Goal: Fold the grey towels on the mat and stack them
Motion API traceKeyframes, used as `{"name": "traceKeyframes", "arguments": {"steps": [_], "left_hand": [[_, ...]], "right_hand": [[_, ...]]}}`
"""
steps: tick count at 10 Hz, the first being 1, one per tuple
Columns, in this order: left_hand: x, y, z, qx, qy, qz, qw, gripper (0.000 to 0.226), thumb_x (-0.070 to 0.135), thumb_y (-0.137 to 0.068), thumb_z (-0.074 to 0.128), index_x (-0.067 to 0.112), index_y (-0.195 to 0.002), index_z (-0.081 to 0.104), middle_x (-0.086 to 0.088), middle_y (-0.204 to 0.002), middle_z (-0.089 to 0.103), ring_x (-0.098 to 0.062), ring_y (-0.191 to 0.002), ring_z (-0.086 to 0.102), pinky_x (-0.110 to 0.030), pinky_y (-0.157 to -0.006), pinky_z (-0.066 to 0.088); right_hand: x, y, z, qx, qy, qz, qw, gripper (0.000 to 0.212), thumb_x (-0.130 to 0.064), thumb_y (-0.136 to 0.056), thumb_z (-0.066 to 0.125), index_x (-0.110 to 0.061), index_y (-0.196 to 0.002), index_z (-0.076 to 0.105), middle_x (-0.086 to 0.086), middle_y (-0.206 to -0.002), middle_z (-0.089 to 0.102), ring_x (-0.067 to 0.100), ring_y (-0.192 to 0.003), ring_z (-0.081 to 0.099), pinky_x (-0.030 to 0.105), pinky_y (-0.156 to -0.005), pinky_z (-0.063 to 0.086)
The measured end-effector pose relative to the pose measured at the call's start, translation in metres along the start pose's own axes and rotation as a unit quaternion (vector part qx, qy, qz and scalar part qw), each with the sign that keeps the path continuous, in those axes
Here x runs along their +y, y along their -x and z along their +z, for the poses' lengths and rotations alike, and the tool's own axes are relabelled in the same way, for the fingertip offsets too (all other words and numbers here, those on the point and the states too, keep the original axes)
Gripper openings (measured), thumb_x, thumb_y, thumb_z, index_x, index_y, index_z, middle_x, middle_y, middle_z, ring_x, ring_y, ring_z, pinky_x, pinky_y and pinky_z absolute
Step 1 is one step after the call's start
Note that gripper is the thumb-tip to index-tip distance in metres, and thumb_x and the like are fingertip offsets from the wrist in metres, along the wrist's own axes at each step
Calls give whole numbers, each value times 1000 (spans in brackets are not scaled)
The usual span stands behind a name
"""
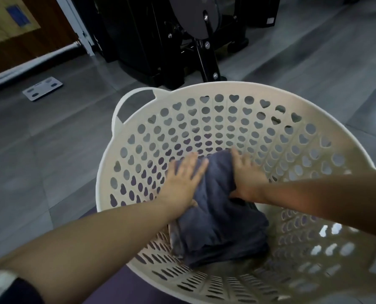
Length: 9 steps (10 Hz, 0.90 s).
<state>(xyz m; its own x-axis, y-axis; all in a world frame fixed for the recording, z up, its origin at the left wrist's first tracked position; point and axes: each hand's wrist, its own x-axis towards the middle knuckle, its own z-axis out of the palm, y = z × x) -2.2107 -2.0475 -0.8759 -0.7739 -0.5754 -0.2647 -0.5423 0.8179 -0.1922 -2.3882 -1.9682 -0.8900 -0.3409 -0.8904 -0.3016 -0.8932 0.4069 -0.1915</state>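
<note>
A bundle of grey towels (pixel 217 218) lies inside a cream plastic laundry basket (pixel 292 102) with heart-shaped holes. Both my hands are down in the basket on the bundle. My left hand (pixel 183 179) lies on its left side with fingers stretched flat and the thumb tucked under a fold. My right hand (pixel 247 172) holds the right side, fingers spread over the cloth and the thumb pressed in below. A purple mat (pixel 108 288) shows under the basket at the bottom.
The basket stands on a grey tiled floor (pixel 40 150). Black exercise equipment (pixel 182 40) rises just behind it. A white bathroom scale (pixel 42 88) lies on the floor at the left, near a wooden door (pixel 18 29).
</note>
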Motion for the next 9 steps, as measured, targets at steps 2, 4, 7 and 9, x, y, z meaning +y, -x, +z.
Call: {"name": "traceKeyframes", "arguments": {"steps": [2,4,7,9], "left_hand": [[8,-6,18,-219,-17,73,973,130,87,-66,46,16,-143,-31,-18,-145,-42,-33,-131,-42,-54,-112,-19],[6,-17,23,-286,-68,39,955,140,85,-59,57,21,-136,-41,-14,-143,-46,-31,-131,-43,-58,-111,-15],[6,-22,4,-252,-46,59,965,114,74,-77,51,21,-148,-20,-14,-155,-27,-29,-143,-23,-55,-116,-7],[-6,-3,-39,-83,-23,-15,996,71,43,-93,45,17,-152,14,-18,-158,-1,-33,-146,4,-52,-117,4]], "right_hand": [[-7,-9,2,-150,165,-252,942,125,-78,-64,59,-22,-148,-15,4,-156,-20,24,-143,-21,40,-113,-14],[-12,-25,26,-177,259,-224,923,140,-76,-56,66,-21,-143,-29,8,-149,-36,26,-138,-32,43,-109,-22],[-9,-28,3,-174,269,-220,921,123,-65,-65,69,-24,-150,-9,4,-158,-13,25,-146,-5,43,-118,4],[-39,-14,-49,-51,189,-196,961,53,-42,-88,52,-18,-134,42,9,-134,50,29,-120,49,38,-98,42]]}}
